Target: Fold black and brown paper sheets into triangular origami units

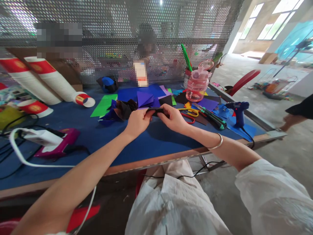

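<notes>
A small piece of black paper (156, 111) is pinched between both hands above the blue tabletop. My left hand (139, 121) grips its left end with thumb and fingers closed. On the other end, my right hand (174, 119) is closed too, with a bangle on that wrist. Just beyond my left hand lies a crumpled dark paper shape (124, 109) in black and blue. Behind the hands rest folded purple paper (144, 99) and a blue sheet (127, 93). Scissors with yellow handles (193, 112) lie right beside my right hand.
A green-and-black utility knife (214, 118) and a blue glue gun (238, 112) are at the right. A pink bottle (197, 85) stands behind them. Stacked paper cups (52, 80) and a purple power strip (58, 143) with cables occupy the left. A perforated metal panel (107, 19) borders the back.
</notes>
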### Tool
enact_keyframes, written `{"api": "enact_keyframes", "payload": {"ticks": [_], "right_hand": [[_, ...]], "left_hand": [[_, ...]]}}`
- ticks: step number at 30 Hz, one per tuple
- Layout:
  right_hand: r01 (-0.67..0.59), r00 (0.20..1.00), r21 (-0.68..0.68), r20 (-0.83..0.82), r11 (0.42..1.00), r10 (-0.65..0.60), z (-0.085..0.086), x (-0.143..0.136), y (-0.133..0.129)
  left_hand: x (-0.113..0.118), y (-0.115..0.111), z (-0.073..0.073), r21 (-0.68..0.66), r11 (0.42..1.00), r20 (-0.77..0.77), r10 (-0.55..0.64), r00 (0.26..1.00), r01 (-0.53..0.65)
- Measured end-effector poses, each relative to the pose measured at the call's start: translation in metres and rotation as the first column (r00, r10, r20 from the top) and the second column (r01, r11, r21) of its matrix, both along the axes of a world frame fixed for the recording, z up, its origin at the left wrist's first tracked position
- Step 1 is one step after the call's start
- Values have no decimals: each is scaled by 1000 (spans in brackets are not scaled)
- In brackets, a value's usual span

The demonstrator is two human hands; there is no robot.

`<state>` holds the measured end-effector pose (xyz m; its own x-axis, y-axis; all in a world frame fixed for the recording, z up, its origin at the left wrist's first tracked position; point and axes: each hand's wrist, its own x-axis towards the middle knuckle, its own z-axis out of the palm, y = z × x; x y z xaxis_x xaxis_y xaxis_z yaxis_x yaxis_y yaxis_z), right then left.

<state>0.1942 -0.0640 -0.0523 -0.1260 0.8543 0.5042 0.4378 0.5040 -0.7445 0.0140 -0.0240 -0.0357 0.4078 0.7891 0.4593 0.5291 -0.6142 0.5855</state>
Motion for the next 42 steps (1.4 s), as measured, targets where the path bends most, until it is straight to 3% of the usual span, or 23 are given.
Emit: {"api": "enact_keyframes", "payload": {"ticks": [6,14,23,30,35,42], "right_hand": [[27,1000,-3,7,1000,-27,-2,4,6],[3,1000,14,6,1000,-3,0,3,3],[6,1000,-2,-12,1000,-6,-5,5,8],[-44,998,-21,-35,999,43,-3,6,6],[-125,992,-64,-5,990,125,-7,3,4],[-155,983,-84,81,984,162,-3,-1,-3]], "left_hand": [[-1,4,-1,-124,987,75,-89,993,98],[-2,4,-1,-226,971,148,-39,988,72],[-6,2,4,-201,979,176,-9,984,45],[-3,6,4,-235,955,179,-137,974,178],[-2,2,7,-165,958,93,-221,971,234],[-1,-7,4,25,993,38,-116,993,115]]}}
